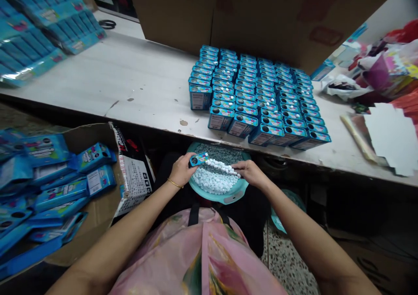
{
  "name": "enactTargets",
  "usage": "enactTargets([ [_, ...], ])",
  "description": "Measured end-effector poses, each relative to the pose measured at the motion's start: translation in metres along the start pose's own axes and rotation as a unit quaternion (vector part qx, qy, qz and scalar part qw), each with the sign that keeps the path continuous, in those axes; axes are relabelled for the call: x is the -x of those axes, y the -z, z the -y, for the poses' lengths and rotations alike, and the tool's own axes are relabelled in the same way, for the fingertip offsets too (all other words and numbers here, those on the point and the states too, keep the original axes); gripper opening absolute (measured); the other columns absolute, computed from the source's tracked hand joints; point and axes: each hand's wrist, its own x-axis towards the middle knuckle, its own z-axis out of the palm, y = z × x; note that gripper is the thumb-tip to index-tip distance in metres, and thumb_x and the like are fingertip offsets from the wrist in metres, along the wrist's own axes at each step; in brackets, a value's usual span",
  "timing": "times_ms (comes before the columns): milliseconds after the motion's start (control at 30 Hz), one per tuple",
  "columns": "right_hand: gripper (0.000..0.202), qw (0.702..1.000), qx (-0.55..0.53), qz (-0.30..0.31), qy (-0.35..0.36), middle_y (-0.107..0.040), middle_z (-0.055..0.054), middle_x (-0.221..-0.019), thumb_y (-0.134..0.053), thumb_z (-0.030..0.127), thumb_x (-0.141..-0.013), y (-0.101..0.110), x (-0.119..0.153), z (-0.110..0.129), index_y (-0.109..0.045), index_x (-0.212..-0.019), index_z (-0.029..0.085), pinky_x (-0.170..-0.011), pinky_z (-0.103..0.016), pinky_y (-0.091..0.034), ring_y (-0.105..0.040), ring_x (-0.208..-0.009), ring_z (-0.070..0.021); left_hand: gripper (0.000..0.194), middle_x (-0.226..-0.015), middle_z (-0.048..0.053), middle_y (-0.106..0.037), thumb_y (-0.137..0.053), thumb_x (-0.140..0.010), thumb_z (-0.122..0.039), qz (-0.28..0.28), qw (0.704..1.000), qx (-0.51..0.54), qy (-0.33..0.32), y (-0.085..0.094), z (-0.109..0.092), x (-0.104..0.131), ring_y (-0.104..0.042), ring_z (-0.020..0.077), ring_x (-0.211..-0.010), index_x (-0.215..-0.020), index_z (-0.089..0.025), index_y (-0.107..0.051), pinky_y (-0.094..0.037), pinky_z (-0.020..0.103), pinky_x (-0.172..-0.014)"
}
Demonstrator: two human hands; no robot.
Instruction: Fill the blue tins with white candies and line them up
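Note:
My left hand (183, 169) grips a small blue box (198, 159) with a dark round spot on its top face. Its right end meets a narrow heaped row of white pellets (222, 166). At the other end of that row, my right hand (250, 172) has its fingers closed; whatever carries the pellets is hidden beneath them. Both hands are over a turquoise basin (225, 198) on my lap, which holds a mass of similar white pellets. A few loose pellets lie on top of the blue boxes (257, 99) standing in close rows on the table.
Beyond the basin runs a white table (140, 82), with a large cardboard box (254, 16) behind the rows. Packed blue boxes (48, 29) and black scissors (107, 24) are at its left. An open carton (98, 225) of blue boxes stands to my left. White card (392, 134) lies right.

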Motion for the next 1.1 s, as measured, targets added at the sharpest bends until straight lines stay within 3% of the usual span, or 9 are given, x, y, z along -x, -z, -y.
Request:
enactTargets([
  [100, 0.032, 0.992, 0.126, 0.003, 0.024, -0.066, -0.002, -0.090, -0.046, 0.018, -0.074, 0.014, -0.002, 0.035, -0.066, -0.098, 0.024, -0.070, -0.021, -0.039, -0.057, -0.082, -0.0147, 0.035, -0.089, 0.002, -0.060, -0.055, -0.067, -0.021, 0.015, 0.999, -0.016, -0.026, -0.010, -0.007, 0.000, -0.054, 0.0177, -0.083, -0.102, -0.022, -0.052, -0.042, 0.028, -0.074],
  [267, 0.032, 0.936, 0.349, 0.042, -0.025, -0.065, -0.005, -0.091, -0.044, 0.015, -0.072, 0.016, -0.010, 0.086, -0.067, -0.091, 0.027, -0.069, -0.025, -0.038, -0.057, -0.086, -0.0189, 0.039, -0.093, 0.003, -0.060, -0.056, -0.064, -0.014, 0.036, 0.998, -0.029, -0.043, -0.021, -0.014, -0.001, -0.053, 0.0196, -0.088, -0.102, -0.022, -0.051, -0.041, 0.030, -0.077],
  [467, 0.031, 0.908, 0.415, 0.041, -0.034, -0.063, -0.012, -0.091, -0.041, 0.016, -0.074, 0.013, -0.009, 0.111, -0.064, -0.094, 0.019, -0.067, -0.030, -0.039, -0.058, -0.080, -0.0220, 0.035, -0.094, 0.004, -0.060, -0.055, -0.067, -0.016, 0.034, 0.997, -0.027, -0.060, -0.024, -0.012, 0.000, -0.053, 0.0194, -0.088, -0.101, -0.021, -0.051, -0.041, 0.030, -0.078],
  [600, 0.032, 0.914, 0.403, 0.030, -0.029, -0.063, -0.008, -0.092, -0.039, 0.014, -0.075, 0.023, 0.006, 0.098, -0.064, -0.095, 0.023, -0.069, -0.028, -0.037, -0.056, -0.085, -0.0211, 0.037, -0.092, 0.004, -0.059, -0.056, -0.067, -0.018, 0.016, 0.998, -0.014, -0.053, -0.017, -0.010, 0.004, -0.053, 0.0187, -0.087, -0.103, -0.021, -0.050, -0.042, 0.030, -0.078],
  [800, 0.036, 0.938, 0.337, -0.043, -0.067, -0.062, -0.002, -0.100, -0.039, 0.020, -0.080, 0.037, 0.031, 0.049, -0.060, -0.106, 0.030, -0.068, -0.022, -0.035, -0.055, -0.089, -0.0165, 0.037, -0.098, 0.003, -0.058, -0.055, -0.071, -0.023, -0.002, 0.999, 0.022, -0.043, 0.003, -0.013, 0.012, -0.054, 0.0171, -0.088, -0.107, -0.022, -0.048, -0.042, 0.028, -0.078],
  [1000, 0.035, 0.948, 0.292, -0.072, -0.104, -0.063, -0.002, -0.101, -0.040, 0.021, -0.079, 0.024, 0.028, 0.010, -0.060, -0.107, 0.029, -0.073, -0.022, -0.037, -0.055, -0.094, -0.0167, 0.038, -0.096, 0.006, -0.060, -0.058, -0.065, -0.017, 0.059, 0.995, -0.043, -0.070, -0.003, -0.017, 0.013, -0.054, 0.0212, -0.090, -0.103, -0.019, -0.052, -0.042, 0.033, -0.080],
  [1100, 0.035, 0.946, 0.292, -0.071, -0.118, -0.062, -0.003, -0.104, -0.039, 0.020, -0.079, 0.008, 0.020, -0.013, -0.059, -0.107, 0.030, -0.075, -0.024, -0.038, -0.055, -0.095, -0.0180, 0.038, -0.099, 0.006, -0.059, -0.057, -0.066, -0.019, 0.044, 0.996, -0.042, -0.063, 0.004, -0.017, 0.012, -0.053, 0.0212, -0.093, -0.104, -0.021, -0.052, -0.041, 0.032, -0.082],
])
